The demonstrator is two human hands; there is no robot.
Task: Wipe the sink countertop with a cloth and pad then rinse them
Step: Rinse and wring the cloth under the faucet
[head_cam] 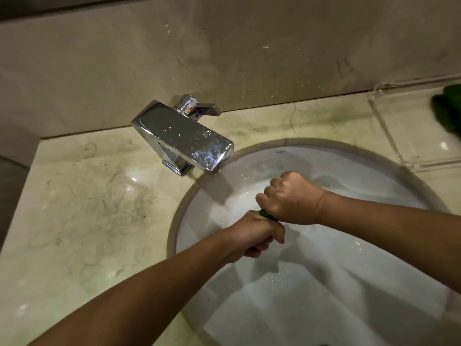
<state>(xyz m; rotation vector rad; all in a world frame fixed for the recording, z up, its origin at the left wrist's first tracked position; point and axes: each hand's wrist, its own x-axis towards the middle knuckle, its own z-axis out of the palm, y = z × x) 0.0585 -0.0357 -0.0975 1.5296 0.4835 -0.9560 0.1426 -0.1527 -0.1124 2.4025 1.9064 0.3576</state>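
- The left hand [259, 236] and the right hand [289, 198] are over the white sink [349, 156].
- Both hands are curled tight around a green thing [268, 216], one at each end.
- Only a little of it shows between the fists, so I cannot tell if it is the cloth or the pad.
- The shiny tap [182, 136] stands on the counter [87, 196], behind the hands.
- Another green lump [449, 108], blurry, sits on a clear tray [399, 121] at the far right.
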